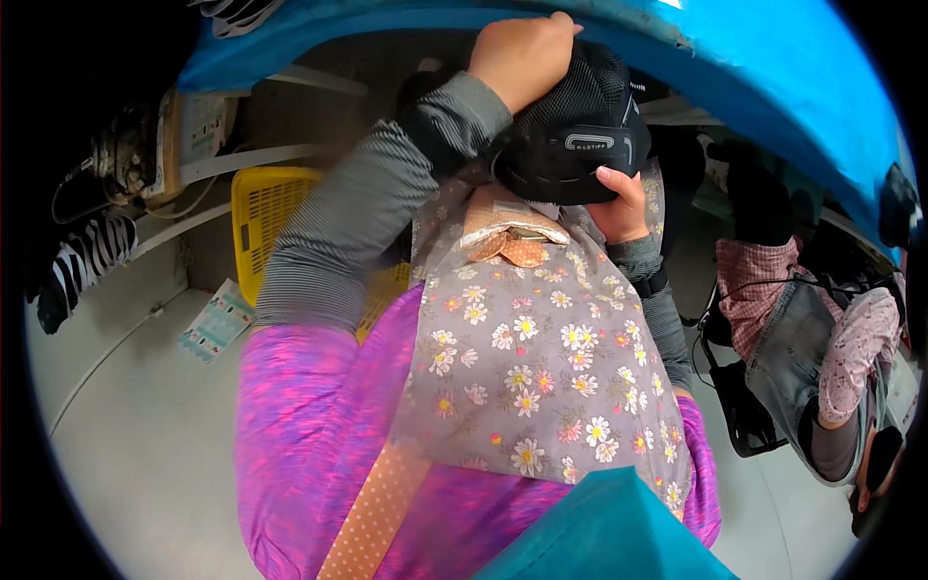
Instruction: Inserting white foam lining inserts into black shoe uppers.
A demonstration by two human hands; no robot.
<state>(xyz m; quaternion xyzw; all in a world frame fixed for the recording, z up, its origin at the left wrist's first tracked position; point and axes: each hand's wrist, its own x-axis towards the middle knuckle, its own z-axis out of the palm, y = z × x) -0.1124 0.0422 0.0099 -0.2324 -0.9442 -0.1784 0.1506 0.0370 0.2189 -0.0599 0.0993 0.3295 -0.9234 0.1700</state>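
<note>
A black mesh fabric article (565, 145), rounded and with a grey-outlined patch on its front, is upright over my lap; its exact kind is unclear. My right hand (621, 205) grips its lower right edge, thumb on the front and the other fingers mostly hidden. Above its upper left side, my left hand (525, 60) is closed, knuckles up, close to the blue surface edge. What those fingers pinch is hidden from view. A flowered apron (541, 367) covers my lap, and its tan dotted pocket (512, 232) sits just below the article.
The blue-covered work surface (773, 68) curves across the top. To the left are a yellow basket (275, 208), a machine (126, 155), striped black-and-white fabric (101, 246) and a printed sheet (217, 321) on the floor. Another person (802, 358) sits at right.
</note>
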